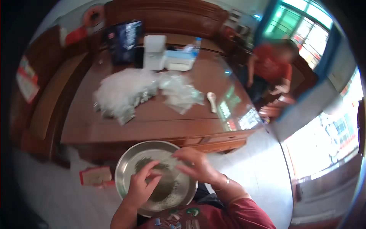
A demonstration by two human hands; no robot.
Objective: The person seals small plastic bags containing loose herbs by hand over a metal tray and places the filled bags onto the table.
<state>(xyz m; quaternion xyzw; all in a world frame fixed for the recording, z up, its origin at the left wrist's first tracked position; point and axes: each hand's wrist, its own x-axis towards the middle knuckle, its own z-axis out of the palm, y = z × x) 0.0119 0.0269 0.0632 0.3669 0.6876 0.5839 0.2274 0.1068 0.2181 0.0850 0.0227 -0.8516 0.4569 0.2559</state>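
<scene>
Sorting by hand looks to be the step here, with both hands over the pan (119, 168), which sits close to the body, by the desk (171, 128)! Dark bits (162, 189) and pale grains (173, 198) lie inside it. Left hand (143, 185), fingers curled, thumb apart; right hand (195, 164) half-curled, blurred: can't tell if either grips anything. A pick from here would call for fingertips lowered and a light pinch.
</scene>
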